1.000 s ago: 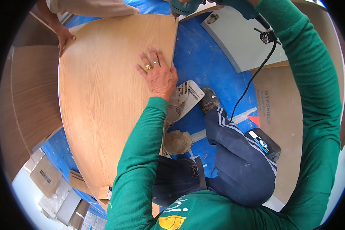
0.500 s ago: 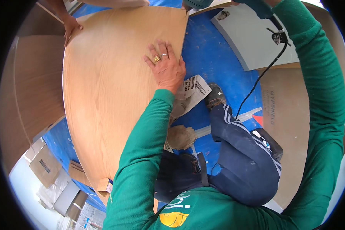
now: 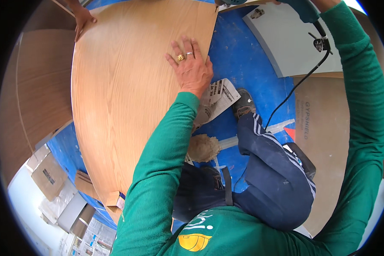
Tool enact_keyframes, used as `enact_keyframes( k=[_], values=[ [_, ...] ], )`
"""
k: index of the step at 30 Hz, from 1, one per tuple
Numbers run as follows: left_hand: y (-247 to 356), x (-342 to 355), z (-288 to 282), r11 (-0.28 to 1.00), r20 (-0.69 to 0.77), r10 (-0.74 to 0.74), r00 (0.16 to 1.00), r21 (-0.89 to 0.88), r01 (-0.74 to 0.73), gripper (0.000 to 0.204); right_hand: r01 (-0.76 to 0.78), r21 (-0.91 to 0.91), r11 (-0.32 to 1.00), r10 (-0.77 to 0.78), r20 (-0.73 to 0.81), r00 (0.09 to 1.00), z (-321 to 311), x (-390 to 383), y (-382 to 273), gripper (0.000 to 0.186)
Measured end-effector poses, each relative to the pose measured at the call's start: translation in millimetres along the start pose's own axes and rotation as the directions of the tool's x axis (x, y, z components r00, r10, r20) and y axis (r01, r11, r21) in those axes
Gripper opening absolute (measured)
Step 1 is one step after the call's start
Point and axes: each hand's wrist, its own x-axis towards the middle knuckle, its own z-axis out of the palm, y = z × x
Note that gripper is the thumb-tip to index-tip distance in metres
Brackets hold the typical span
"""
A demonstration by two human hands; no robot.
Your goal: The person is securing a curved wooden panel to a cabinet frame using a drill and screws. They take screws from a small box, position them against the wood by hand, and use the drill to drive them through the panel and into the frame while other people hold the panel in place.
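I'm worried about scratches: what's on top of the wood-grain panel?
The left hand rests on the panel; a co-worker's hand touches its edge. The small box at lower left may sit on it. The left sleeve hides the surface beneath it.

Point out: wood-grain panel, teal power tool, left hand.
Wood-grain panel (image 3: 126, 94), head view: middle of its upper face.
Teal power tool (image 3: 304, 10), head view: its handle.
Left hand (image 3: 193, 72), head view: back of the hand.

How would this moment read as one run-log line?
left hand: rests on wooden panel | right hand: holds drill, partly cut off | another person's hand: on panel's edge
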Motion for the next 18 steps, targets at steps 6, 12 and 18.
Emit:
enact_keyframes(
  k=[6,12,18],
  values=[
    [0.9,1.4,1.4,1.0,0.004,0.002,1.0,0.014,-0.002,0.088,-0.046,-0.024,0.999,0.044,-0.083,0.996,9.4,0.1,-5.7,0.04],
    [0.9,1.4,1.7,1.0,0.024,-0.006,1.0,0.022,0.005,0.088,-0.031,-0.047,0.998,0.027,-0.08,0.996,5.7,-1.2,-7.4,0.04],
    [1.1,2.2,1.2,1.0,0.047,0.0,0.999,0.019,-0.001,0.088,-0.135,-0.103,0.986,0.127,-0.08,0.989,7.5,0.4,-12.4,0.038]
  ],
)
